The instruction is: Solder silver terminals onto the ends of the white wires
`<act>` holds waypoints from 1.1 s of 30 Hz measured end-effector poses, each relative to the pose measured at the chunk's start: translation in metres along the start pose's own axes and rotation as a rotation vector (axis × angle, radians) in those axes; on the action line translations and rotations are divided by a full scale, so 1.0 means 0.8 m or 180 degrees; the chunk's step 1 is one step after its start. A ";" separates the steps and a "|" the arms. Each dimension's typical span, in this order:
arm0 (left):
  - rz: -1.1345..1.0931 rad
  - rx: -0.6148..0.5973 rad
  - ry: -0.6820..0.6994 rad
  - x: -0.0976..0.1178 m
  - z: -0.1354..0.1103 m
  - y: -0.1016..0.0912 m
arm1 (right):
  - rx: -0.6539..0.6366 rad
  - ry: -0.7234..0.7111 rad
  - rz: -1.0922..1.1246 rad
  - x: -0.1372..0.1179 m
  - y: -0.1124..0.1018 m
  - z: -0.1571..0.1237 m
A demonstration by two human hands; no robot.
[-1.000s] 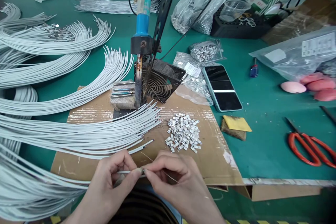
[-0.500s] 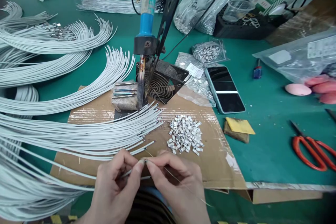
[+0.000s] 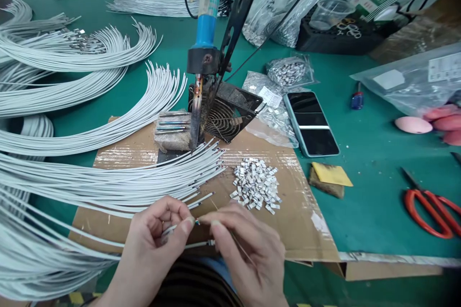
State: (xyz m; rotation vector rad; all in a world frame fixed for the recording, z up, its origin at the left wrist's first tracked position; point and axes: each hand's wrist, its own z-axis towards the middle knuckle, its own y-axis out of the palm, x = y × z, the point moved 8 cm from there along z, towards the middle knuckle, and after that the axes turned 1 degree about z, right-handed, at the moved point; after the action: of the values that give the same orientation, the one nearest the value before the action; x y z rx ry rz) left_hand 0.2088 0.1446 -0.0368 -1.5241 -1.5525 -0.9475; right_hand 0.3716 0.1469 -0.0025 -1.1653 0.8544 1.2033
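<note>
My left hand (image 3: 154, 237) pinches a white cable (image 3: 169, 231) close to its stripped end, where tiny coloured wires (image 3: 197, 222) stick out past the thumb. Just right of them is my right hand (image 3: 248, 254), index fingertip at the wire ends and thumb slightly back. A thin solder-like wire (image 3: 242, 247) runs slantwise through its curled fingers. Below the hands lies another white cable (image 3: 196, 245) with a small connector (image 3: 211, 242) on its end, partly behind the right thumb. Small white connectors (image 3: 255, 184) are heaped on the cardboard (image 3: 295, 220) beyond.
A blue-handled soldering iron (image 3: 209, 19) stands tip down before me, near a small fan (image 3: 225, 117). Bundles of white cables (image 3: 90, 182) fill the left side. To the right lie a phone (image 3: 313, 124), a sponge (image 3: 329, 180), a screwdriver (image 3: 357, 98) and red scissors (image 3: 427, 206).
My right thumb has moved away from the left fingertips, uncovering the coloured wire ends. The right hand has shifted slightly right, and the connector on the lower cable now shows. The camera view has shifted slightly.
</note>
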 end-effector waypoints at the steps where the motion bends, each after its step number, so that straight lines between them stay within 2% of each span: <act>1: 0.0073 0.0073 -0.0007 0.003 -0.001 0.000 | -0.0084 0.0126 0.0000 0.004 -0.003 0.003; 4: 0.0208 0.0298 -0.0049 0.012 -0.007 0.003 | -0.0338 0.0224 -0.0004 0.005 -0.003 0.012; 7: 0.0284 0.0334 -0.0067 0.017 -0.012 0.007 | -0.0584 0.0112 -0.0054 0.000 0.008 0.019; 10: 0.0357 0.0284 -0.0133 0.014 -0.013 0.011 | -0.0719 -0.0180 -0.0182 -0.008 0.020 0.023; 13: 0.0364 0.0249 -0.0147 0.012 -0.011 0.012 | -0.0656 -0.0518 -0.0207 -0.011 0.021 0.020; 15: 0.0425 0.0272 -0.0107 0.013 -0.010 0.010 | -0.0344 -0.0436 -0.0247 -0.002 0.003 0.017; 19: 0.0505 0.0487 -0.0060 0.017 -0.005 -0.004 | 0.0682 0.0178 -0.0442 0.031 -0.073 0.004; 21: 0.0454 0.0502 -0.0094 0.016 -0.003 -0.007 | 0.0838 0.0309 -0.0624 0.038 -0.100 -0.004; 23: 0.0411 0.0465 -0.0122 0.014 -0.002 -0.006 | 0.0704 0.0321 -0.0790 0.042 -0.109 -0.007; 27: 0.0365 0.0510 -0.0110 0.013 -0.003 -0.001 | 0.0348 0.0151 -0.1397 0.040 -0.093 -0.010; 33: 0.0305 0.0576 -0.0059 0.015 -0.005 0.001 | 0.0040 -0.0401 -0.2264 0.030 -0.061 -0.006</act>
State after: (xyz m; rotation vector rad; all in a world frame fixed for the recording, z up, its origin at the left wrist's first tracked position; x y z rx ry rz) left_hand 0.2096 0.1464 -0.0241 -1.4681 -1.5202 -0.7207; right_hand 0.4243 0.1497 -0.0166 -1.2215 0.2964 0.6688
